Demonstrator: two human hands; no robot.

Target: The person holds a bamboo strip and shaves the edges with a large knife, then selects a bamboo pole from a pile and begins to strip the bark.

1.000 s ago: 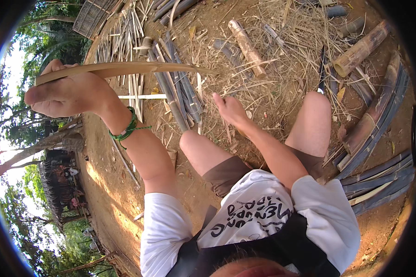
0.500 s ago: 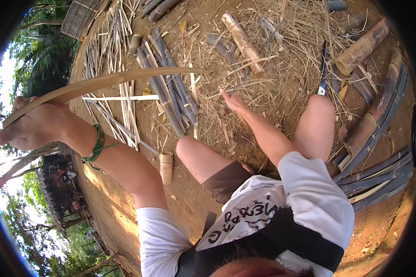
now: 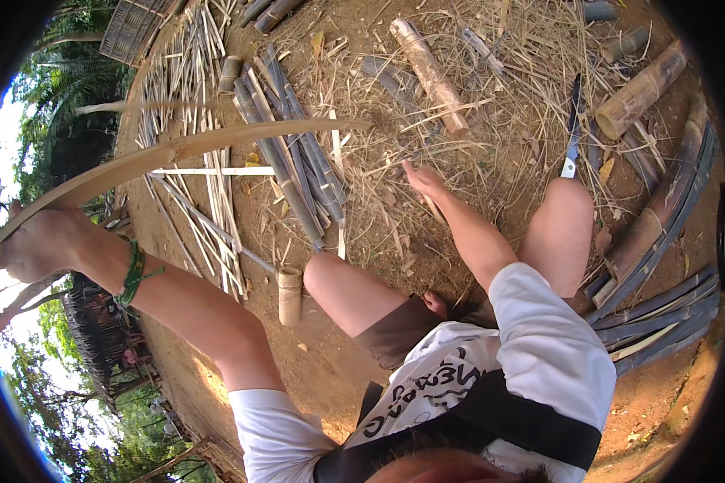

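My left hand point(image 3: 36, 241), raised at the far left with a green cord bracelet on its wrist, is closed round one end of a long, pale bamboo strip point(image 3: 181, 146). The strip arches rightward, and its far end comes down near the middle of the view. Above it, a thinner brown strip point(image 3: 149, 105) shows blurred; whether the two are joined I cannot tell. Just below and right of the strip's far end, my right hand point(image 3: 425, 179) is closed with the thumb stretched out. A short stick-like part shows under it, but what it grips is unclear.
A dark-bladed knife with a pale handle base point(image 3: 572, 133) lies by my right knee. Split bamboo lengths point(image 3: 290, 149) and thin strips point(image 3: 217, 213) lie to the left. A short bamboo piece point(image 3: 290, 296) stands near my left knee. Bamboo poles point(image 3: 640, 88) and shavings point(image 3: 507, 105) cover the right.
My left hand has moved slightly down and left with the strip. The thinner brown strip now shows apart above it. My right hand has shifted a little right.
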